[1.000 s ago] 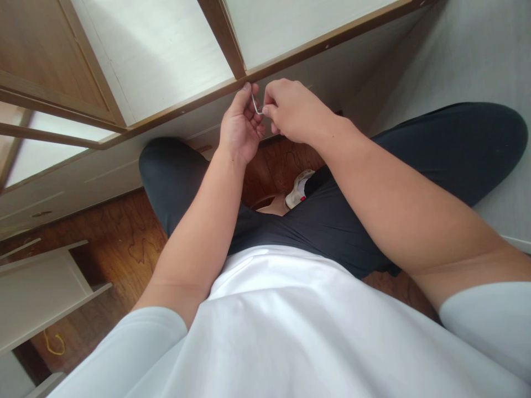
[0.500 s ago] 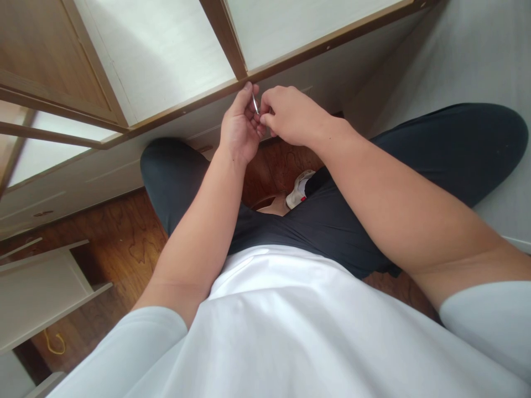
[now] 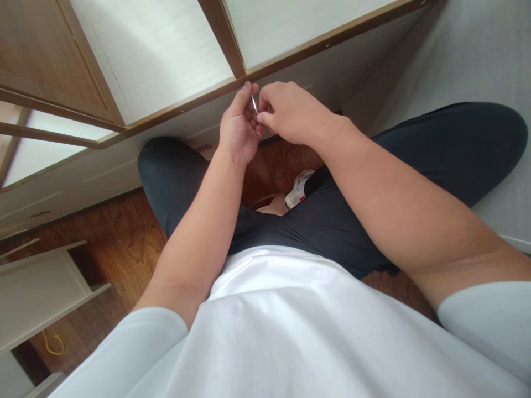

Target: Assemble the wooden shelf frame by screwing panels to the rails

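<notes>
The left hand [image 3: 241,130] and right hand [image 3: 288,113] are clamping their fingers on opposite ends of a slim rod [image 3: 254,104] between them, the frame [image 3: 290,58] lying just beyond, and any loosening pinch is risking its falling to the floor [image 3: 271,166] beneath.

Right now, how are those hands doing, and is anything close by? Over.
Right hand: pinching thin metal rod. Left hand: half-curled at rod, grip unclear. Wooden cabinet edge: close to left fingertips.

Thin metal piece [image 3: 254,104]: too small to identify, lower end hidden by right hand [image 3: 286,112]. Pale panel [image 3: 41,293] cut off at left edge.
</notes>
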Demonstrator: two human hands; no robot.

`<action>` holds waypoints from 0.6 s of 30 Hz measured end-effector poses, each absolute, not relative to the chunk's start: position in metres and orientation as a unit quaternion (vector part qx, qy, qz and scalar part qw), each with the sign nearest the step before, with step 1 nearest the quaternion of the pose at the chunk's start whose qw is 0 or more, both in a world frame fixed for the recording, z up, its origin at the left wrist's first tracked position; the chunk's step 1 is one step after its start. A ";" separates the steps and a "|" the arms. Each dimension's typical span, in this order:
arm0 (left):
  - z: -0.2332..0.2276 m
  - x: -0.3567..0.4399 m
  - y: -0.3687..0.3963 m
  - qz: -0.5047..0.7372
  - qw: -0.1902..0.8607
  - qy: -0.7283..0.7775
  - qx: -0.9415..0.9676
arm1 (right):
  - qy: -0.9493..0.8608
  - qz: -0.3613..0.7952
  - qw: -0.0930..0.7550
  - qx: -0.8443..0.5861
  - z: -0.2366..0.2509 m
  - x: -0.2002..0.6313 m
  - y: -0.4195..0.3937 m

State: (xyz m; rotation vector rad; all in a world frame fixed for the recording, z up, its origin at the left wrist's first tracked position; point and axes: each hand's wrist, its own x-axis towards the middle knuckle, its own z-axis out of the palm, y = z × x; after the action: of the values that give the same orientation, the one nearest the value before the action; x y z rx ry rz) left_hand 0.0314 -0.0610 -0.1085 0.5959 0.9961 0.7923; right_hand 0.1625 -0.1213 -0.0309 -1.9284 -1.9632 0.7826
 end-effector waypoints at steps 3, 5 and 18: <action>-0.109 0.032 -0.061 0.370 0.759 0.462 0.272 | -0.679 0.279 0.149 -0.663 -0.027 0.164 -0.122; -0.109 0.033 -0.061 0.372 0.758 0.462 0.270 | -0.675 0.297 0.156 -0.658 -0.025 0.165 -0.123; -0.109 0.030 -0.059 0.359 0.761 0.467 0.270 | -0.665 0.340 0.169 -0.643 -0.026 0.167 -0.123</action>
State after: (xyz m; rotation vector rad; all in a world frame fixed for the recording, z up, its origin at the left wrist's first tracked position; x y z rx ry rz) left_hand 0.0299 -0.0594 -0.1094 0.5871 1.0165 0.7820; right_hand 0.1674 -0.1230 -0.0257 -1.8276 -1.8913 0.9670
